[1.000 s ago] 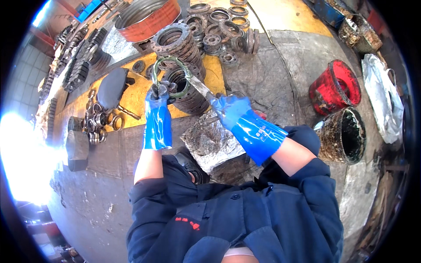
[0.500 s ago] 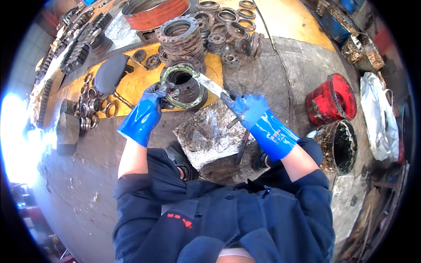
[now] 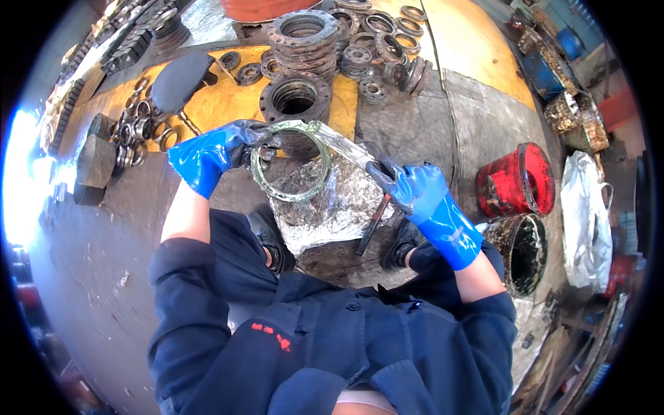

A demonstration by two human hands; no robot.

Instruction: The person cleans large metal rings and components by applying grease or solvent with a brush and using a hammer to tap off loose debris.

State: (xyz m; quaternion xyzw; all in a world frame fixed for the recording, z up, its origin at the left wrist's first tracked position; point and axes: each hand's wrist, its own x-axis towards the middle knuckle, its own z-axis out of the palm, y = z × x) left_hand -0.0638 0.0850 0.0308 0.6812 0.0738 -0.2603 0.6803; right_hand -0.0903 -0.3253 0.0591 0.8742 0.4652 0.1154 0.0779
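Observation:
My left hand (image 3: 216, 153), in a blue rubber glove, grips the left side of a large metal ring (image 3: 294, 196) coated in greenish grease. The ring is held up, tilted, above a foil-covered block (image 3: 325, 225). In my right hand (image 3: 427, 197), also gloved in blue, is a flat, grease-smeared spatula (image 3: 348, 149). Its far end touches the ring's upper right rim. A dark bar with a red part (image 3: 373, 225) leans by the block's right side. Behind the ring stands a short stack of dark flanged rings (image 3: 319, 104).
A taller stack of rusty rings (image 3: 304, 59) stands behind, beside several loose rings (image 3: 408, 45). Small rings (image 3: 142, 128) and a dark paddle-shaped piece (image 3: 181, 83) lie left. To the right are a red bucket (image 3: 499, 187), a grease-caked bucket (image 3: 515, 242) and a white bag (image 3: 581, 221).
My left hand has shifted slightly left, and the ring now hangs a little lower. The right hand has moved slightly right and down with the spatula, still at the ring's rim. The view has shifted.

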